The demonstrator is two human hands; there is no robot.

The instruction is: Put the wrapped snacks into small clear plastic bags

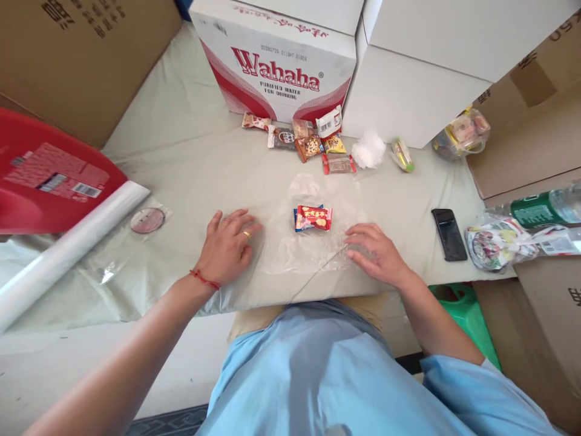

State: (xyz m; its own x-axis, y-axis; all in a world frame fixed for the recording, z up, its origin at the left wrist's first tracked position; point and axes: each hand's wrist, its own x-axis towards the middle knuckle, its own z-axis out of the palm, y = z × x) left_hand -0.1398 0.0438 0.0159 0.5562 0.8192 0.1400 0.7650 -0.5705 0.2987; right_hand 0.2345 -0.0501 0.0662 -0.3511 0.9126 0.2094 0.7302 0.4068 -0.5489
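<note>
The red-wrapped candy point(315, 218), overlapping a blue-wrapped packet point(297, 225) on plastic film point(281, 245), lies just left of the nearer right hand point(374, 251), long axis roughly along the surface's near edge, that hand's and the left hand's point(228, 245) fingers loosely parted, visibly pinching nothing.

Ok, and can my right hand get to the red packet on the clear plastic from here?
Probably yes: your right hand is apart from the red packet but close, nothing visible stands between them, and the packet lies uncovered on top of a blue packet.
</note>
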